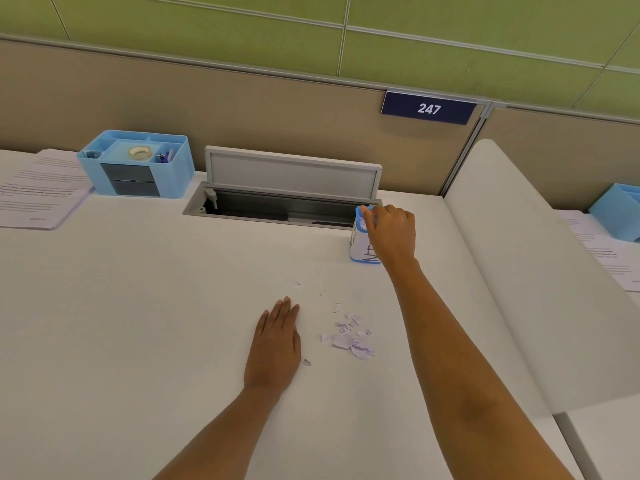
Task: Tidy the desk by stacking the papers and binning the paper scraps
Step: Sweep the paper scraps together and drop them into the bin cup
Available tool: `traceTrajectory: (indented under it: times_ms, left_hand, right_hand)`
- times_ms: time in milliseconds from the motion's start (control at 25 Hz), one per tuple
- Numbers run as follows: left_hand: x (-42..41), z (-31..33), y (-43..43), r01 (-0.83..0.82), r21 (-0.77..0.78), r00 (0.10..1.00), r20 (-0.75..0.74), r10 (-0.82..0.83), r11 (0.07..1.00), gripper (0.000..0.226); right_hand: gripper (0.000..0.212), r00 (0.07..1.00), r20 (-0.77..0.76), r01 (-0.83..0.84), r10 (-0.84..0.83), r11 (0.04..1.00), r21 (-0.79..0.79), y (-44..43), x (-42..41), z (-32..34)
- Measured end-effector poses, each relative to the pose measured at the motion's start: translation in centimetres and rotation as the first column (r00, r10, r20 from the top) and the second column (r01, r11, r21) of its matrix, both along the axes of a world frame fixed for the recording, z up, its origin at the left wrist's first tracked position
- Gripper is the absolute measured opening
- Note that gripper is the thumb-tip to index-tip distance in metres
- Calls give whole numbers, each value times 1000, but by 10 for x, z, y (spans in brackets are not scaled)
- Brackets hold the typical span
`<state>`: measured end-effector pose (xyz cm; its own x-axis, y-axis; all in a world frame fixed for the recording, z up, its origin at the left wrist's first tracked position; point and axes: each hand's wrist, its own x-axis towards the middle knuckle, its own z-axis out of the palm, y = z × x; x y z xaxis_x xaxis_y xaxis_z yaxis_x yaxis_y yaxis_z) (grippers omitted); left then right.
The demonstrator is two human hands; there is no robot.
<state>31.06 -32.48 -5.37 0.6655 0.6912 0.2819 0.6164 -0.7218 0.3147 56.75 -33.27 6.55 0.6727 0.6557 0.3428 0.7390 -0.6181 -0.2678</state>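
Evidently the job is sitting past its midpoint. The papers (41, 192) are lying in one loose, slightly fanned pile far left of the bin (360, 244), beyond the organizer (138, 164), so stacking is looking mostly done, though the edges are not lining up squarely. The right hand (391, 233) is hovering at the bin's rim with its fingers bunched over the opening; whether they are pinching scraps, letting them go, or gripping the rim, I cannot tell. The left hand (275, 344) is lying flat and spread on the desk (138, 306), nearer the person than the bin, holding nothing. Binning is looking unfinished: a cluster of scraps (349, 336) is lying on the desk between the bin and the person, just right of the left hand, with a few stray bits scattered around it. Gathering those is what is remaining.
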Motion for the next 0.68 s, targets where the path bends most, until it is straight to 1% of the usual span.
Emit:
traceTrajectory:
  times_ms: [40, 120, 200, 280, 320, 400, 440, 480, 560, 680]
  left_hand:
    - [0, 1, 0, 2, -2, 1000, -4, -2, 1000, 50]
    - [-1, 2, -1, 3, -13, 1000, -20, -3, 1000, 50]
    - [-2, 3, -2, 1, -36, 1000, -23, -1, 999, 50]
    - [-2, 7, -3, 36, -79, 999, 1, -36, 996, 58]
    - [-2, 9, -4, 81, -84, 997, 13, -80, 993, 62]
    - [-1, 13, -8, 209, -67, 978, 22, -208, 976, 63]
    - [-1, 15, -11, 276, -61, 961, 2, -276, 959, 62]
    - [1, 15, -14, 331, -39, 943, -17, -332, 943, 60]
    - [5, 14, -21, 383, 7, 922, -67, -382, 924, 54]
    - [10, 14, -30, 424, -24, 900, -107, -423, 906, 49]
  right_hand:
    - [45, 999, 38, -8, 5, 998, 62, -9, -7, -1]
    - [38, 999, 33, -41, 36, 986, 160, -29, -21, -10]
    - [32, 997, -42, -54, 62, 986, 157, -51, -41, -25]
    - [34, 988, -126, -79, 90, 993, 92, -71, -58, -41]
    - [35, 978, -166, -121, 126, 992, 35, -79, -65, -49]
    - [39, 948, -250, -228, 198, 969, -95, -95, -77, -63]
    - [39, 934, -278, -273, 226, 951, -144, -102, -83, -70]
    - [40, 926, -277, -311, 256, 934, -177, -109, -88, -75]
    - [40, 921, -238, -358, 308, 910, -210, -123, -98, -81]
    - [41, 917, -212, -382, 338, 897, -224, -139, -107, -82]
